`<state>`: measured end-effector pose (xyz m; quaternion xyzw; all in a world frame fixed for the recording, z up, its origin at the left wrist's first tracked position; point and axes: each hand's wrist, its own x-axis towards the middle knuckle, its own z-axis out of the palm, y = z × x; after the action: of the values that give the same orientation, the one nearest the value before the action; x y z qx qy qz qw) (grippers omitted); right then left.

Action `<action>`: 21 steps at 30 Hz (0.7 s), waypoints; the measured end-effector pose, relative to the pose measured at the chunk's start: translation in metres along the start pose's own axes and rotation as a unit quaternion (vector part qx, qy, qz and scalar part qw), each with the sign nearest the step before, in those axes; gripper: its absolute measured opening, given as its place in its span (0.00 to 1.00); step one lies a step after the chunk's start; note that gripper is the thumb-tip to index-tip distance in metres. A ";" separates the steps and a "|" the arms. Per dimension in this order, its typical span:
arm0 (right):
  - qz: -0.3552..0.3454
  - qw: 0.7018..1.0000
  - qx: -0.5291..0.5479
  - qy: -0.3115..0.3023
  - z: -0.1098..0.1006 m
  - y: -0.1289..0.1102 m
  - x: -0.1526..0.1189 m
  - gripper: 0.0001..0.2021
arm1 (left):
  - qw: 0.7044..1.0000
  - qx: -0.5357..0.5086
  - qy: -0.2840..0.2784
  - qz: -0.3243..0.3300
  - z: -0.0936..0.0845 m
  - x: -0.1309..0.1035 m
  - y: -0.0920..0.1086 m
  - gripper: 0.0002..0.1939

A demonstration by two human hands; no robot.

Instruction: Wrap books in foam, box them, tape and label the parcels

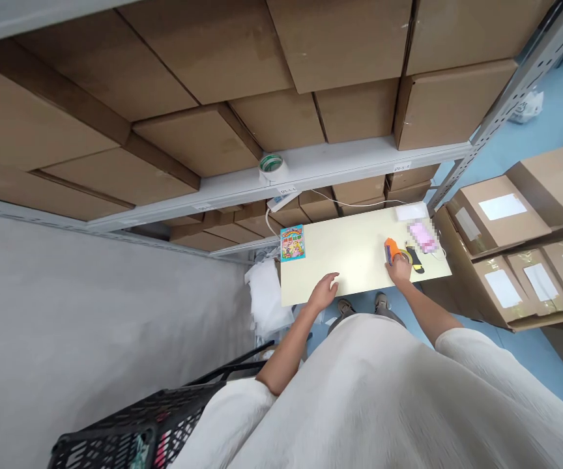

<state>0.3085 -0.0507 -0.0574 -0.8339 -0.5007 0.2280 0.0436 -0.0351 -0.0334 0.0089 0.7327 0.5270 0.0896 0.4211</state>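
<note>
My right hand [399, 270] is closed round an orange tape dispenser [391, 249] over the right part of a pale narrow table [350, 254]. Just right of that hand lies a black and yellow tool [414, 259], with a pink item [423, 236], partly pixelated, beyond it. My left hand [324, 291] hovers at or rests on the table's near edge, fingers apart and holding nothing; contact is unclear. On the table's left end is a colourful booklet or packet [292, 243] with a blue border.
Shelves [340, 159] of brown cartons stand behind the table, with a tape roll [272, 168] on the shelf edge. Labelled boxes [502, 215] fill a large carton at right. A black crate [110, 443] is at lower left, and white bags [268, 296] lie beside the table.
</note>
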 end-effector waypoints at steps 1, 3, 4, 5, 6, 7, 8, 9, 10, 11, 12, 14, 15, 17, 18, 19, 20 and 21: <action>-0.006 1.000 -0.001 0.002 -0.001 0.001 -0.001 0.14 | 1.000 -0.004 0.005 -0.003 0.003 -0.001 -0.001 0.23; -0.019 1.000 -0.010 0.015 -0.004 0.005 -0.002 0.13 | 1.000 -0.011 0.014 -0.006 0.009 -0.002 -0.002 0.23; -0.028 0.999 -0.018 0.027 -0.006 0.006 -0.002 0.13 | 1.000 -0.014 0.020 -0.008 0.013 -0.002 -0.002 0.23; -0.039 0.998 -0.027 0.040 -0.009 0.008 -0.002 0.12 | 0.999 -0.017 0.027 -0.010 0.017 -0.002 -0.002 0.23; -0.055 0.996 -0.036 0.052 -0.012 0.008 -0.001 0.12 | 0.999 -0.020 0.034 -0.011 0.021 -0.003 -0.002 0.23; -0.074 0.994 -0.045 0.062 -0.015 0.008 0.001 0.11 | 0.999 -0.024 0.042 -0.014 0.025 -0.003 -0.001 0.22; -0.097 0.992 -0.052 0.069 -0.018 0.007 0.003 0.11 | 0.998 -0.028 0.051 -0.016 0.029 -0.004 0.000 0.22; -0.122 0.988 -0.057 0.073 -0.022 0.004 0.006 0.11 | 0.997 -0.034 0.060 -0.019 0.033 -0.005 0.001 0.22; -0.147 0.984 -0.062 0.077 -0.025 0.000 0.009 0.12 | 0.996 -0.040 0.071 -0.022 0.035 -0.007 0.002 0.22; -0.173 0.979 -0.065 0.080 -0.028 -0.006 0.013 0.12 | 0.995 -0.046 0.083 -0.025 0.037 -0.010 0.002 0.22; -0.199 0.974 -0.068 0.082 -0.030 -0.014 0.016 0.13 | 0.993 -0.052 0.098 -0.028 0.039 -0.013 0.002 0.22; -0.249 0.963 -0.071 0.078 -0.032 -0.033 0.019 0.14 | 0.988 -0.065 0.132 -0.039 0.038 -0.023 0.000 0.22; -0.272 0.957 -0.072 0.073 -0.032 -0.045 0.020 0.14 | 0.985 -0.071 0.150 -0.045 0.037 -0.029 -0.003 0.22; -0.313 0.945 -0.076 0.060 -0.030 -0.070 0.017 0.15 | 0.978 -0.084 0.184 -0.059 0.032 -0.043 -0.012 0.22; -0.331 0.939 -0.077 0.054 -0.029 -0.083 0.014 0.15 | 0.973 -0.089 0.200 -0.066 0.029 -0.051 -0.018 0.22; -0.347 0.933 -0.079 0.050 -0.027 -0.095 0.010 0.15 | 0.969 -0.094 0.216 -0.072 0.027 -0.060 -0.024 0.22; -0.363 0.927 -0.081 0.045 -0.024 -0.108 0.006 0.14 | 0.965 -0.097 0.233 -0.078 0.024 -0.069 -0.031 0.22; -0.378 0.921 -0.084 0.040 -0.021 -0.120 0.001 0.14 | 0.960 -0.099 0.249 -0.083 0.022 -0.078 -0.038 0.22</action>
<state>0.2200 0.0129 -0.0025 -0.5915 -0.7939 0.1182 0.0767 -0.0825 -0.1078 -0.0076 0.5957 0.6623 0.2859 0.3532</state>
